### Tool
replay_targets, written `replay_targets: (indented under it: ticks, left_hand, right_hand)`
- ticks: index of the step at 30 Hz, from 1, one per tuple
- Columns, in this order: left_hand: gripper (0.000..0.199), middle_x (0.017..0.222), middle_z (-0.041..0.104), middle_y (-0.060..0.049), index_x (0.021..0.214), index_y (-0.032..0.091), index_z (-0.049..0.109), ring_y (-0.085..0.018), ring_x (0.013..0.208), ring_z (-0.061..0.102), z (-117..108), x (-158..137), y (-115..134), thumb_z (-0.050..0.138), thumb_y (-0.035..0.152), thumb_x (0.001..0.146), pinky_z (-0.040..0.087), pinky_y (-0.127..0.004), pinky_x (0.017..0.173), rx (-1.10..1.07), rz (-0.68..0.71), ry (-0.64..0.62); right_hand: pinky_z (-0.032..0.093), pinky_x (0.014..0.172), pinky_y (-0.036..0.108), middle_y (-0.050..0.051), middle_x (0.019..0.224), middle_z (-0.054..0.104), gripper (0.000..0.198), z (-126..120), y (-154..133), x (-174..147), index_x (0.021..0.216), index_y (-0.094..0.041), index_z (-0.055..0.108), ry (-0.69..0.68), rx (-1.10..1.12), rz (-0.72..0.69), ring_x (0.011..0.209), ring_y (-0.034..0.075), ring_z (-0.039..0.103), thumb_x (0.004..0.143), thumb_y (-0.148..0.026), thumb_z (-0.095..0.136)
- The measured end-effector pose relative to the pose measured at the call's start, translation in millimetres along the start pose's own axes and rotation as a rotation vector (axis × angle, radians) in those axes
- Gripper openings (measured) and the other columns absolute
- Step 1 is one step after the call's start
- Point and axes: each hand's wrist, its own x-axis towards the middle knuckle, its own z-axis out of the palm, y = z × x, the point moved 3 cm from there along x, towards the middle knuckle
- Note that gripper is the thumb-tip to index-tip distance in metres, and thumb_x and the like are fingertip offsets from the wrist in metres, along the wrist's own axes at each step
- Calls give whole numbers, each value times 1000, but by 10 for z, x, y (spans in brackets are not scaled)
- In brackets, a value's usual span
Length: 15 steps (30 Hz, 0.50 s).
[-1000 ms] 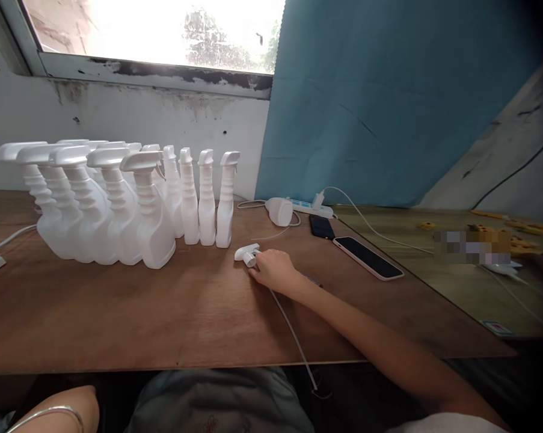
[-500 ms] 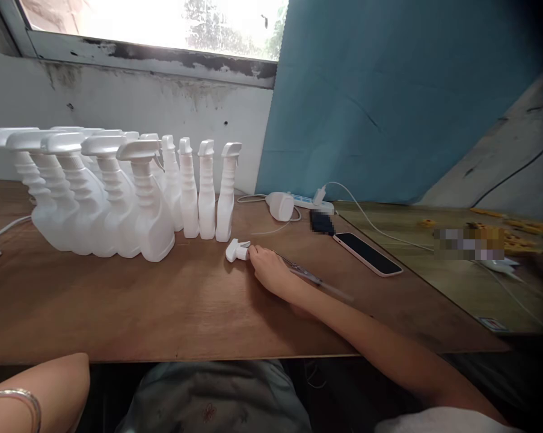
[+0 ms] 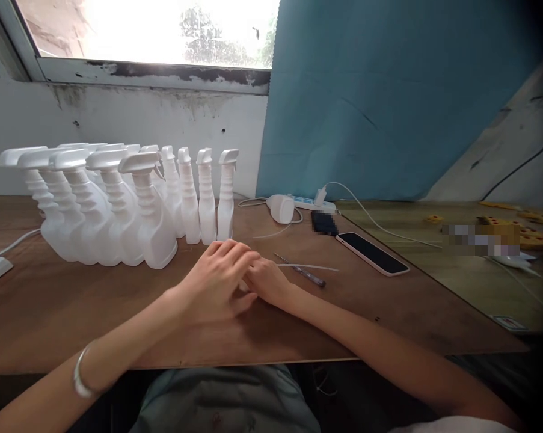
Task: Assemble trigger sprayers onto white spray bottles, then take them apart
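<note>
My left hand (image 3: 217,278) curls over a white trigger spray head (image 3: 243,287), its fingers and thumb closed around it. My right hand (image 3: 267,278) meets it from the right, fingers pinched at the same spray head. Most of the head is hidden behind the hands; only a small white patch shows between them. A thin translucent dip tube (image 3: 316,267) sticks out to the right past my right hand. It passes over a slim tool with a thin shaft, like a screwdriver (image 3: 314,278), lying on the brown table (image 3: 118,313).
Several white spray bottles (image 3: 158,237) stand upright in rows at the left and centre back. A white plug-like device (image 3: 281,209), a power strip (image 3: 314,204), a dark item (image 3: 324,222) and a phone (image 3: 373,254) lie to the right. A white cable runs across there.
My left hand has come up from the lower left onto the spray head, covering it. The right hand stays near the same place, and the dip tube now points more level to the right.
</note>
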Motion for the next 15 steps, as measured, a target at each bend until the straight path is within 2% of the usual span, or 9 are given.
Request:
replay_targets:
  ticks: [3, 5, 6, 9, 11, 13, 15]
  left_hand:
    - [53, 115, 51, -11, 109, 17, 51, -31, 108, 44, 260, 114, -238, 66, 42, 64, 36, -45, 90, -12, -49, -217]
    - [46, 112, 52, -10, 103, 18, 52, -30, 105, 46, 473, 151, -386, 63, 44, 66, 37, -44, 88, -96, -78, -333]
    - [39, 109, 53, -9, 98, 18, 53, -28, 101, 48, 564, 158, -439, 61, 43, 68, 38, -41, 85, -150, -87, -349]
    - [27, 101, 54, -9, 88, 17, 53, -24, 95, 50, 727, 154, -521, 57, 38, 72, 40, -36, 83, -272, -106, -269]
    - [26, 100, 55, -9, 90, 16, 54, -24, 96, 51, 764, 144, -526, 57, 35, 72, 40, -35, 86, -330, -104, -208]
    - [30, 104, 56, -9, 95, 16, 54, -24, 99, 51, 775, 142, -516, 59, 33, 71, 39, -35, 89, -381, -105, -179]
    - [34, 109, 57, -10, 101, 15, 55, -24, 105, 51, 782, 147, -508, 59, 31, 71, 37, -35, 94, -411, -118, -160]
  right_hand:
    - [39, 65, 26, 7, 82, 63, 20, 56, -31, -29, 81, -13, 56, 104, -56, -123, 77, 16, 54, 88, -22, 39]
    - [38, 61, 25, 5, 71, 61, 23, 98, -43, -48, 73, -14, 55, 162, -98, -181, 69, 15, 53, 88, -21, 39]
    - [36, 59, 25, 4, 68, 59, 25, 116, -49, -56, 70, -15, 54, 190, -118, -200, 66, 14, 51, 88, -20, 38]
    - [35, 58, 26, 3, 63, 58, 27, 138, -69, -75, 66, -16, 52, 270, -182, -204, 63, 14, 51, 89, -20, 38]
    - [35, 61, 26, 4, 68, 61, 26, 133, -79, -81, 68, -16, 53, 292, -207, -177, 68, 15, 54, 89, -19, 38]
    - [36, 63, 25, 6, 77, 64, 23, 122, -84, -78, 72, -15, 54, 257, -208, -157, 77, 15, 56, 88, -16, 38]
    - [37, 62, 24, 7, 81, 65, 20, 112, -73, -62, 76, -14, 54, 156, -191, -145, 80, 15, 58, 86, -11, 38]
